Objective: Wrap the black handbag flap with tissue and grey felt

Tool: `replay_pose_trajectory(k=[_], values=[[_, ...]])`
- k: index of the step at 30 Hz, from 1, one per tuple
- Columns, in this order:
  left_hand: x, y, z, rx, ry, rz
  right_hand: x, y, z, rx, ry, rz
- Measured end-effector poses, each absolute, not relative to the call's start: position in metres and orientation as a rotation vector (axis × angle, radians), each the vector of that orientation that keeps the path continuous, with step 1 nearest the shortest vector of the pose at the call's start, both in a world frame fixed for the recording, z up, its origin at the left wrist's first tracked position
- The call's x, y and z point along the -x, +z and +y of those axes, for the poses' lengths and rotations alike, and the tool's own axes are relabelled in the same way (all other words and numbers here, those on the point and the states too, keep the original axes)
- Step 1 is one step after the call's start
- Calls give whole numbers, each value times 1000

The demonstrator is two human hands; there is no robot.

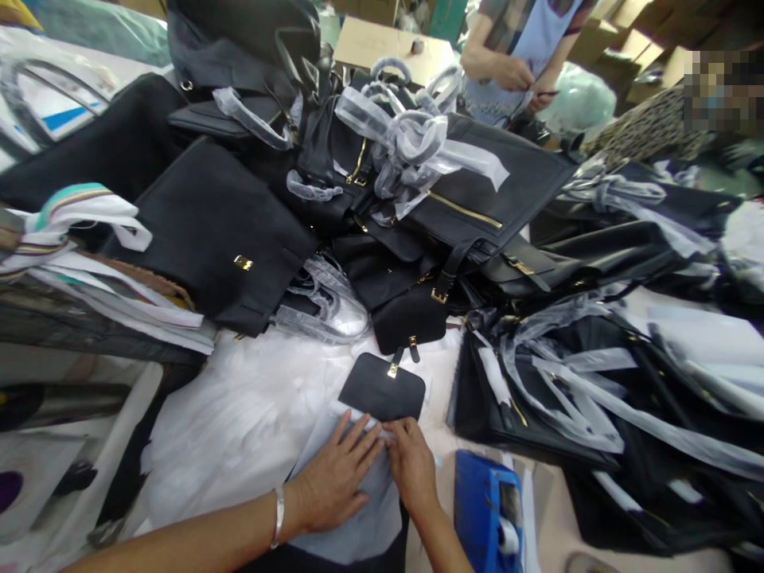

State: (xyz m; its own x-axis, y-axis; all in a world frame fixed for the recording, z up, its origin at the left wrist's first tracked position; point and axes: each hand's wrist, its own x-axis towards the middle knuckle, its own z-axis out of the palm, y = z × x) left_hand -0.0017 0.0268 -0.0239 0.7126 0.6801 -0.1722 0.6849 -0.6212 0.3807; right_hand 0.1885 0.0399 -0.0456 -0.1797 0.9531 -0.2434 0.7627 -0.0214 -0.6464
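Note:
My left hand (334, 477) lies flat, fingers stretched out, on a thin whitish translucent sheet (358, 535). My right hand (411, 461) is beside it with fingers curled, pinching the sheet near its top edge. Beneath the sheet is a black bag piece, and its rounded flap (385, 390) with a small strap and gold clasp shows just beyond my fingertips. A second black flap (409, 322) with a gold clasp lies right behind that one. The sheet hides most of the piece under my hands.
Crumpled white tissue (215, 398) spreads to the left. A blue tape dispenser (477, 509) stands at the right, near black bags (537, 414) with wrapped handles. More black bags (227, 223) pile up behind. Across the table, a person in a light blue apron (540, 40) handles something.

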Motion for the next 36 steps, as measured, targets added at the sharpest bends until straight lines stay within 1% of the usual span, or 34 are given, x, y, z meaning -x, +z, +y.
replay_pose_trajectory(k=[5, 9, 13, 17, 22, 25, 31, 36], values=[[4, -25, 28, -2475, -12, 1027, -189, -43, 42, 1852, 923, -2073], [4, -27, 28, -2483, -22, 1006, -189, -19, 33, 1835, 840, -2138], [5, -30, 26, -2490, -7, 1017, -199, -4, 1, 1756, 924, -2198], [6, -36, 23, -2494, 8, 1003, -214, -27, -36, 1863, 869, -2113], [5, -42, 21, -2481, 2, 1014, -205, -57, -50, 2140, 614, -1543], [5, -40, 21, -2471, -21, 1003, -199, -65, -47, 2229, 518, -1404], [6, -35, 24, -2482, -27, 992, -211, -83, -46, 2201, 739, -1345], [6, -34, 23, -2488, -17, 1005, -211, -87, -48, 2117, 765, -1298]])
